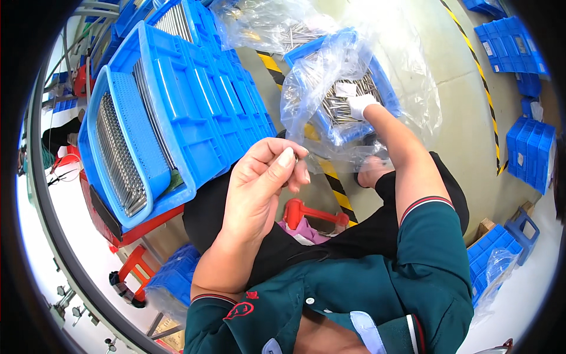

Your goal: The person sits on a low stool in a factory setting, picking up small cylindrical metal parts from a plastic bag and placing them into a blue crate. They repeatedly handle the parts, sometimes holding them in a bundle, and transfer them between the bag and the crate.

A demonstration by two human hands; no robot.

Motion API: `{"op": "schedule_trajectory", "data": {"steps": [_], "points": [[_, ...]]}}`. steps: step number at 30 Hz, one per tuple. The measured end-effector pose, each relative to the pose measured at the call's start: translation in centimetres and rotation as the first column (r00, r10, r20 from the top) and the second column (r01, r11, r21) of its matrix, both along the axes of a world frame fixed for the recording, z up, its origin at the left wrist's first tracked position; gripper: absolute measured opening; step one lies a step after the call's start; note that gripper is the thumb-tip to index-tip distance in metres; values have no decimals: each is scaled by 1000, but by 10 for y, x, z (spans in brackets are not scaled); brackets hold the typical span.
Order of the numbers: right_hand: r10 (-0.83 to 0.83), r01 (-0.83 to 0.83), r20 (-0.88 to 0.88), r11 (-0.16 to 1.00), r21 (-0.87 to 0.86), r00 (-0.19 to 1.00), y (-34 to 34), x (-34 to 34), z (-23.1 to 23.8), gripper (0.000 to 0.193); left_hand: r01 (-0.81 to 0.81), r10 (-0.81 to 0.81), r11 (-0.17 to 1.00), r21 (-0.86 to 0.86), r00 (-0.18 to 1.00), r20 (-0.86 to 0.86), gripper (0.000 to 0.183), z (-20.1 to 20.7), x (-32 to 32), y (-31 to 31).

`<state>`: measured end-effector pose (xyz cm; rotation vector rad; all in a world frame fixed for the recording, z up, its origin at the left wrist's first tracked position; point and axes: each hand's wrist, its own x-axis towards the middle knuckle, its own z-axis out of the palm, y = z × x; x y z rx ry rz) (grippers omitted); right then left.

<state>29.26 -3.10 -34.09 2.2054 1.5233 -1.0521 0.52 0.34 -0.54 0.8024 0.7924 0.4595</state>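
step in hand, as judged: picking from, or sorting through, the loose metal rods (341, 113). these lie at mixed angles in an open blue crate (386, 85) ahead of the seated person, lined with a clear plastic bag (421, 106).

right hand (361, 106), white-gloved, is down among the rods; its fingers point away and its grip is hidden, so whether it holds a rod cannot be told. left hand (256, 183) is bare, raised near the crate; its grip is narrow, thumb against fingertips, with a small dark sliver showing there, too small to identify.

next move seems to call for a firm pinch on chosen rods and a straight lift. in the way: loose bag folds around the rim, and a white slip (346, 89) on the rods just beside the glove.

around: to the left, a blue perforated tray (141, 121) with slender rods (115, 150) in rows, beside stacked blue crates (200, 94); farther ahead, more rods (300, 36) in clear plastic; striped tape (341, 200) on the floor.
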Motion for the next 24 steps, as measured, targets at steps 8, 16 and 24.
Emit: {"op": "schedule_trajectory", "data": {"steps": [8,16,24], "points": [[63,-58,87,997,-53,994,25,-17,52,42,18,-17,999,-28,999,43,21,-1,-5,-1],[134,-71,264,970,-234,955,32,-31,-22,32,21,-21,1000,-23,1000,-2,22,3,-6,0],[-14,90,339,973,-211,941,38,-49,-52,33,34,-34,999,-37,999,4,22,4,-9,2]]}}
